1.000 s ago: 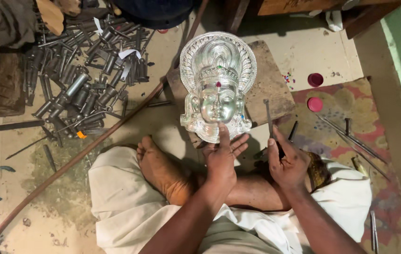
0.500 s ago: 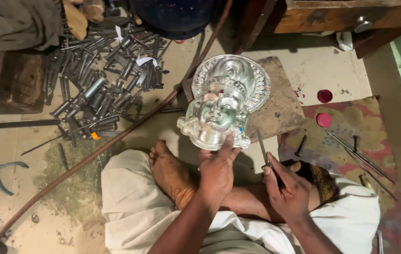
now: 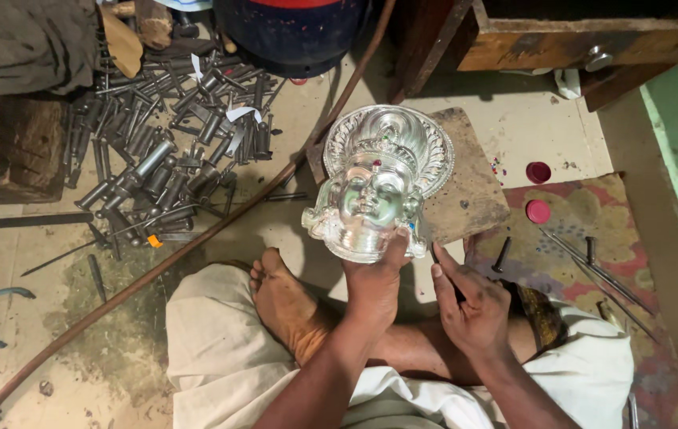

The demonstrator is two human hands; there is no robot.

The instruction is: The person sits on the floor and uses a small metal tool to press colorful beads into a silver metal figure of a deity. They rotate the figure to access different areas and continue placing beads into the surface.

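While the left hand (image 3: 372,287) grips the silver mask (image 3: 375,187) by its lower edge, the right hand (image 3: 472,302) pinches a thin tool (image 3: 439,262) closed beside it.

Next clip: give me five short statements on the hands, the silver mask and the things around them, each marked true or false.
1. The left hand holds the silver mask by its lower edge. True.
2. The right hand is empty. False: it grips a thin dark tool.
3. A pile of metal punches lies on the floor at the upper left. True.
4. The mask lies face down. False: its face looks up at the camera.
5. Two red caps lie on the wooden block. False: they lie to the right of it, one on the floor, one at the edge of the mat.
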